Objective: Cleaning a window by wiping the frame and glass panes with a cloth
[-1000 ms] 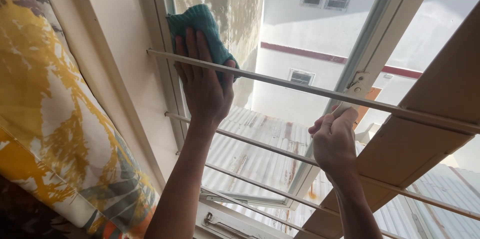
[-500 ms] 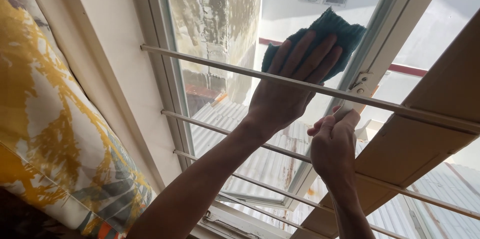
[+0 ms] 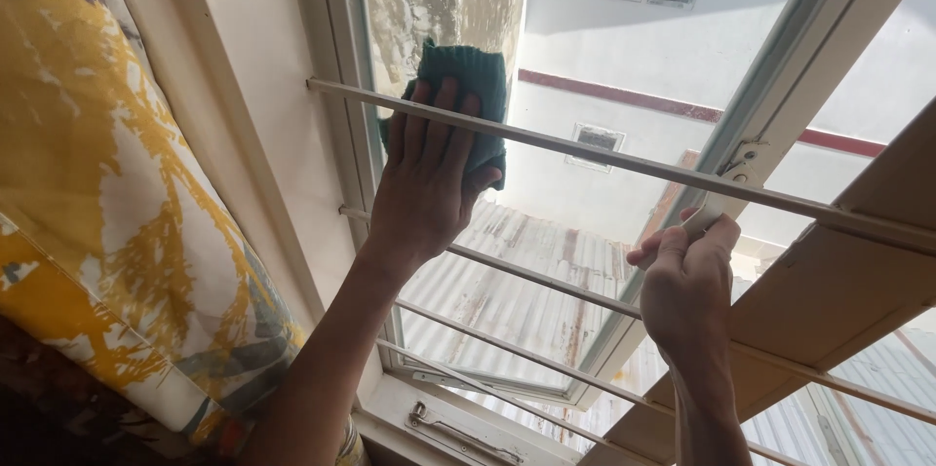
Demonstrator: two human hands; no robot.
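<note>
1. Far left: yellow, white and grey patterned curtain, bunched against the cream wall beside the window.
2. Next right: white window frame, upright edge of the open casement, with a metal stay lying along the sill at the bottom.
3. Across the opening: thin white horizontal bars, several in parallel, running from the frame toward the right edge of view.
4. Left hand: raised between the top bar and the second bar, palm flat, fingers spread and pressed against a teal cloth.
5. Teal cloth: flat on the window glass in its upper left part, pinned under the fingers, top edge showing above the fingertips and behind the top bar.
6. Through the glass: weathered concrete wall upper left, white building with a dark red band beyond, corrugated metal roof below.
7. Right hand: clenched around the white window handle on the casement's right stile, just under the top bar.
8. Far right: tan wooden board, slanting upward to the right, behind the right hand.
</note>
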